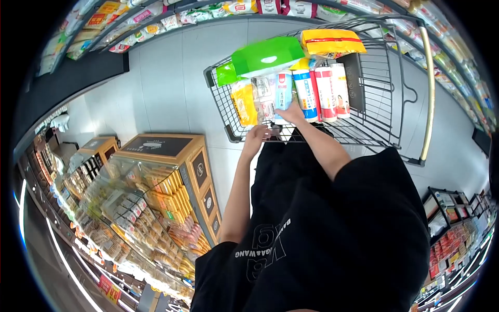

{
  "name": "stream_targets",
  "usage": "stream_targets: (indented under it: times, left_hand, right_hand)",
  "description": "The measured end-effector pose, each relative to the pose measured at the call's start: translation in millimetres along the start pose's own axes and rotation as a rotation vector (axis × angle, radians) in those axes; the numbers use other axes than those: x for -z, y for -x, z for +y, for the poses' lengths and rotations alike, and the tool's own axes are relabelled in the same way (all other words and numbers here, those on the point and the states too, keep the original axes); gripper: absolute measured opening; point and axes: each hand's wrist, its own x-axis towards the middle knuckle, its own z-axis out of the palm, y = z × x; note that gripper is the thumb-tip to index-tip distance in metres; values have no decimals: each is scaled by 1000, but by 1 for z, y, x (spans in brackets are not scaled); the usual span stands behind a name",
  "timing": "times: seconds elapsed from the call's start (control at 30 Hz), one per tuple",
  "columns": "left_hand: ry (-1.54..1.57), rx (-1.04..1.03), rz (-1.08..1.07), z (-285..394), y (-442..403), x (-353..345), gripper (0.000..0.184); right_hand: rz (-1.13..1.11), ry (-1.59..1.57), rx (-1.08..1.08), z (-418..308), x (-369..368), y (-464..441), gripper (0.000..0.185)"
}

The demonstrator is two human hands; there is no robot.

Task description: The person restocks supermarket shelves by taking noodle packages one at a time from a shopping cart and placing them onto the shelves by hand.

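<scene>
A wire shopping cart (400,93) stands in front of me, loaded with packages. My right hand (292,112) reaches over its near side and is closed on the lower end of a light blue pack (283,89) with a red label. My left hand (254,138) is at the cart's near rim, fingers curled together beside a small dark, blurred thing (275,131) that I cannot make out. Around the pack are white-and-blue rolls (305,93), red-and-white rolls (326,93), clear-wrapped packs (263,91) and a yellow bag (243,103).
A large green bag (267,56) and a yellow-orange bag (332,41) lie at the cart's far side. Shelves of packaged goods (241,7) curve along the aisle ahead. To the left stands a wooden display case (200,171) filled with packaged food.
</scene>
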Motion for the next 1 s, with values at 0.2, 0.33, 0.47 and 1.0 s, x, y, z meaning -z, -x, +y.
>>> stream_targets:
  times: [0.2, 0.33, 0.47, 1.0]
  left_hand:
    - [-51, -30, -111, 20, -16, 42, 39]
    - [114, 53, -274, 49, -22, 49, 60]
    - [634, -65, -557, 76, -11, 35, 68]
    - [162, 44, -491, 48, 77, -16, 33]
  right_hand:
    - [-578, -739, -160, -36, 83, 100, 64]
    - [-574, -532, -14, -45, 106, 182, 67]
    - [-452, -227, 245, -61, 123, 261, 74]
    - [220, -761, 190, 20, 147, 363, 53]
